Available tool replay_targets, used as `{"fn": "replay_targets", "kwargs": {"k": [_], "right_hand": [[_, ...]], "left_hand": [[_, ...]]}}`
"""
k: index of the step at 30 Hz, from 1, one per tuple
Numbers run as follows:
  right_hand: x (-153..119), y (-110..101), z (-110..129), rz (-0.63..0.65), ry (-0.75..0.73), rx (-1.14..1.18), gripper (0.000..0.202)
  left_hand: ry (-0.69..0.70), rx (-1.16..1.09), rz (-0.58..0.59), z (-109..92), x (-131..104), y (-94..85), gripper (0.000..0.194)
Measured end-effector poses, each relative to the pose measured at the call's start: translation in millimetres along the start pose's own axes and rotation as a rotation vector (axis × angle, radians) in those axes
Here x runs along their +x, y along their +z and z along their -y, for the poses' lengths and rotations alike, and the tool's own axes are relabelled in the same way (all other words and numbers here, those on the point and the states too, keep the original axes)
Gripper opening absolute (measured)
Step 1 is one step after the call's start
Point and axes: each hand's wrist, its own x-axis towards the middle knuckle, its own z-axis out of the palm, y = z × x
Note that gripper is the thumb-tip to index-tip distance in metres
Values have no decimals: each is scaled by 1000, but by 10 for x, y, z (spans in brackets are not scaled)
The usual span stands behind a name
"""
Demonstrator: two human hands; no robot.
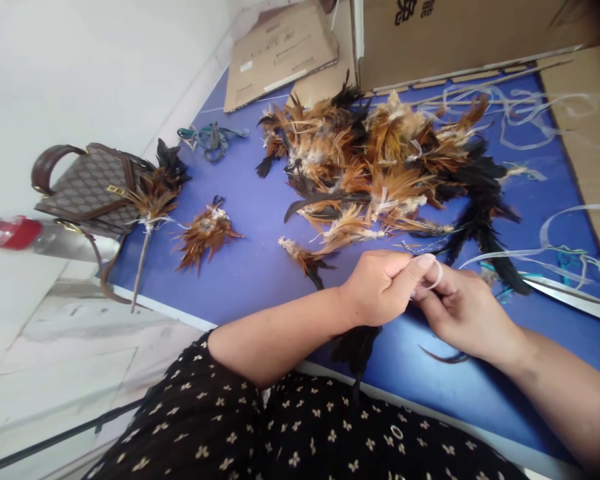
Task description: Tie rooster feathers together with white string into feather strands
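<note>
My left hand is closed around a bundle of black feathers; their dark ends hang below the wrist near the table's front edge. Right beside it, my right hand has its fingers bent in a pinch on a whitish ribbon, which loops between the two hands. The fingertips meet, so the tied end of the bundle is mostly hidden. A large heap of brown and black feathers lies just beyond the hands. One small feather bunch sits near my left wrist, and a loose dark feather lies below my right hand.
Scissors lie at the right. Pale ribbons trail over the blue table. A feather duster on a stick leans by a patterned handbag and a red-capped bottle. Cardboard stands at the back.
</note>
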Motion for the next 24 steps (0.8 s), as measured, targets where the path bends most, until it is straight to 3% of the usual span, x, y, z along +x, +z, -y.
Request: {"fn": "replay_targets", "kwargs": {"k": [5, 8, 11, 15, 17, 19, 22, 24], "right_hand": [[23, -44, -39, 8, 131, 225, 35], [58, -116, -75, 21, 276, 491, 41], [91, -175, -95, -31, 371, 722, 43], [114, -216, -81, -69, 420, 866, 43], [117, -236, -72, -87, 417, 896, 43], [120, -256, -71, -118, 406, 919, 41], [130, -270, -81, -179, 404, 932, 39], [141, -267, -89, -225, 406, 926, 39]], "left_hand": [[-161, -174, -34, 136, 53, -73, 67], [-135, -344, -35, 279, 127, -199, 59], [-45, -376, 94, 367, 189, -383, 38], [46, -166, 316, 382, 236, -616, 65], [81, -94, 318, 381, 258, -674, 67], [58, -89, 145, 368, 276, -682, 51], [36, 2, -306, 278, 257, -621, 35], [135, 177, -416, 177, 203, -541, 41]]}}
